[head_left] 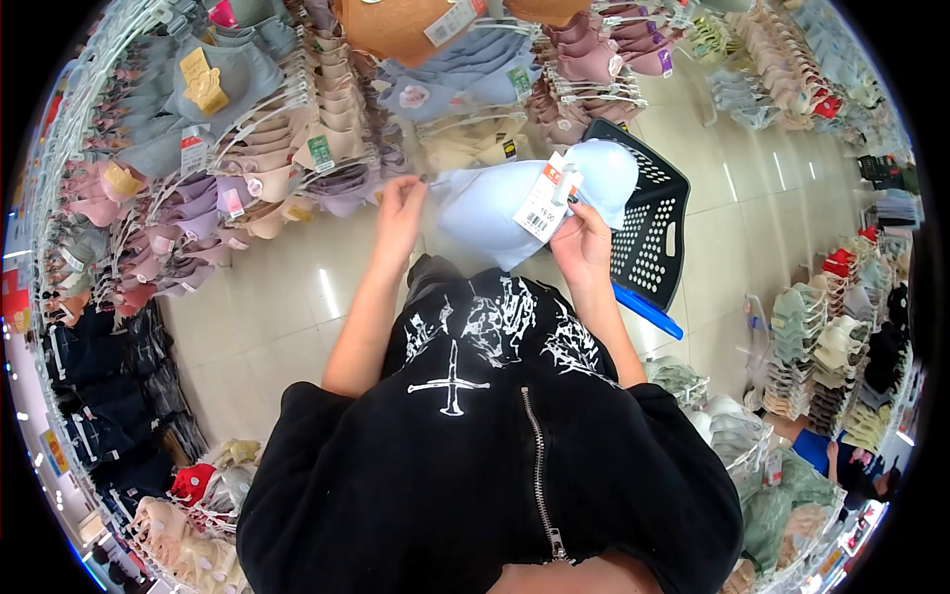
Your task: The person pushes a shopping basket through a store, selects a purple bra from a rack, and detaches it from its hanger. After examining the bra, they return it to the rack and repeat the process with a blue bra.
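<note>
A pale blue bra (480, 210) is stretched out in front of my chest. My left hand (400, 210) is closed in a pinch at the bra's left end, where a small dark bit shows at the fingertips. My right hand (582, 240) grips the lower edge near the right cup, its thumb beside the tag. A white and orange price tag (541, 206) hangs over the middle of the bra. Behind the right cup stands a black shopping basket (665, 252) with round holes and a blue handle (648, 312).
Racks of hanging bras (327, 148) rise ahead and to the left, with more bras (802, 327) at the right. Dark folded garments (109, 406) hang at the lower left. Pale tiled floor (727, 228) runs between the racks. Another person (813, 450) is at the far right.
</note>
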### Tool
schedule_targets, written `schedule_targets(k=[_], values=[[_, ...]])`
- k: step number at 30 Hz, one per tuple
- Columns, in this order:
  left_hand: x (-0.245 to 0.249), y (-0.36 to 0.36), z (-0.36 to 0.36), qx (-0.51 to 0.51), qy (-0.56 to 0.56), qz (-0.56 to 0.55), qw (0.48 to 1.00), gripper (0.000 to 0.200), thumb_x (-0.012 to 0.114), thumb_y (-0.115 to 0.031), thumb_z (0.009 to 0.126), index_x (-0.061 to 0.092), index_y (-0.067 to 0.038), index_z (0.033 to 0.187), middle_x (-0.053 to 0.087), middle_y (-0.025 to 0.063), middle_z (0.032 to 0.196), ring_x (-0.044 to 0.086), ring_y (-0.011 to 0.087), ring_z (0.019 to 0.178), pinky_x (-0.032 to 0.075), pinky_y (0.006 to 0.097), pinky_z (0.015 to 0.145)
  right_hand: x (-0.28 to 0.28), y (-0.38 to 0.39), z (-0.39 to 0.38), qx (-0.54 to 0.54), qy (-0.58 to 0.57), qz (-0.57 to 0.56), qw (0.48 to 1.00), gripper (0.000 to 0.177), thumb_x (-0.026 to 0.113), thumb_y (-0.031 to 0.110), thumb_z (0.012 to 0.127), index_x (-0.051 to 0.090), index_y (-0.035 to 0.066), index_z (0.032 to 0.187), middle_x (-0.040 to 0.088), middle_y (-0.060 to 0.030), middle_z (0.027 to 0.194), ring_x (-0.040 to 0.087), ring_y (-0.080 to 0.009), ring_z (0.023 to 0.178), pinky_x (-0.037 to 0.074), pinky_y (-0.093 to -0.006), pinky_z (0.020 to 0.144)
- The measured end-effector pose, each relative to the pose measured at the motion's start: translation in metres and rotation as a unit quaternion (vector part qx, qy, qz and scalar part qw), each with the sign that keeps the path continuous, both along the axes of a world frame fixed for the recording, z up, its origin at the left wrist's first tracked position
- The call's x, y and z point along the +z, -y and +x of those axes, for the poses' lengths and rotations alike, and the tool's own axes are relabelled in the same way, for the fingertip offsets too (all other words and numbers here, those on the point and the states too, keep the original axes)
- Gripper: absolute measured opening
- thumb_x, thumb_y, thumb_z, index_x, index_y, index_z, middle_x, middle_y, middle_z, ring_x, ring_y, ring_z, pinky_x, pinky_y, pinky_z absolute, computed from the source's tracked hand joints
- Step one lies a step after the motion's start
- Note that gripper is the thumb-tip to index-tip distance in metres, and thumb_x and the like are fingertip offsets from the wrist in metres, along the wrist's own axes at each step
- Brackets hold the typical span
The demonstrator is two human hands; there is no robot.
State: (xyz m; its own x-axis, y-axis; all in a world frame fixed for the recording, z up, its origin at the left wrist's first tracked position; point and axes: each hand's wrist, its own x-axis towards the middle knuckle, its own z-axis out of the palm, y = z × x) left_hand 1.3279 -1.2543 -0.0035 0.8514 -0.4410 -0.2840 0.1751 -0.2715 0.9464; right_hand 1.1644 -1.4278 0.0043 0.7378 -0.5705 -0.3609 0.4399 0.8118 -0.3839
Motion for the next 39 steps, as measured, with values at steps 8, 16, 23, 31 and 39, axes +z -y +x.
schedule_targets(k=[8, 16, 23, 31, 39], values=[[0.012, 0.003, -0.029, -0.183, -0.45, -0.094, 0.869, 0.069, 0.036, -0.053, 0.086, 0.035, 0.003, 0.125, 0.045, 0.0162, 0.125, 0.049, 0.0282, 0.108, 0.037, 0.0347, 0.09, 0.002, 0.0, 0.004, -0.037, 0.029, 0.06, 0.997, 0.036, 0.05, 0.004, 0.076, 0.045, -0.003, 0.111, 0.053, -0.0136, 0.112, 0.049, -0.0253, 0.108, 0.033, -0.0409, 0.099], [-0.01, 0.022, -0.05, -0.102, -0.577, -0.347, 0.732, 0.072, 0.044, -0.051, 0.084, 0.026, 0.001, 0.129, 0.036, 0.0154, 0.131, 0.037, 0.0287, 0.12, 0.028, 0.0418, 0.1, 0.008, -0.014, 0.009, -0.019, 0.035, 0.065, 0.997, 0.03, 0.048, -0.001, 0.074, 0.046, -0.004, 0.104, 0.054, -0.0135, 0.106, 0.05, -0.0243, 0.103, 0.037, -0.0382, 0.092], [0.004, 0.008, -0.032, 0.02, -0.416, -0.424, 0.804, 0.05, 0.05, -0.03, 0.086, 0.034, -0.007, 0.127, 0.038, 0.0099, 0.13, 0.033, 0.0265, 0.122, 0.024, 0.0451, 0.101, -0.012, -0.019, 0.001, 0.05, -0.024, 0.02, 0.998, 0.016, 0.049, -0.007, 0.073, 0.052, -0.004, 0.088, 0.057, -0.011, 0.09, 0.054, -0.0195, 0.086, 0.042, -0.0304, 0.077], [0.032, -0.009, -0.021, 0.0, -0.281, -0.421, 0.862, 0.043, 0.054, -0.013, 0.083, 0.039, -0.006, 0.123, 0.045, 0.0064, 0.122, 0.041, 0.0234, 0.115, 0.03, 0.0435, 0.097, 0.001, -0.022, -0.001, 0.1, 0.001, -0.017, 0.995, 0.035, 0.048, -0.003, 0.074, 0.044, -0.01, 0.108, 0.052, -0.0157, 0.109, 0.05, -0.0241, 0.103, 0.038, -0.0343, 0.091], [0.04, -0.018, -0.036, -0.06, -0.206, -0.366, 0.906, 0.048, 0.056, -0.009, 0.082, 0.036, -0.006, 0.126, 0.046, 0.0059, 0.121, 0.043, 0.0213, 0.113, 0.033, 0.0393, 0.096, 0.003, -0.043, 0.004, 0.163, -0.027, -0.061, 0.984, 0.041, 0.057, 0.001, 0.077, 0.041, -0.009, 0.114, 0.049, -0.0147, 0.115, 0.049, -0.0248, 0.107, 0.036, -0.04, 0.096]])
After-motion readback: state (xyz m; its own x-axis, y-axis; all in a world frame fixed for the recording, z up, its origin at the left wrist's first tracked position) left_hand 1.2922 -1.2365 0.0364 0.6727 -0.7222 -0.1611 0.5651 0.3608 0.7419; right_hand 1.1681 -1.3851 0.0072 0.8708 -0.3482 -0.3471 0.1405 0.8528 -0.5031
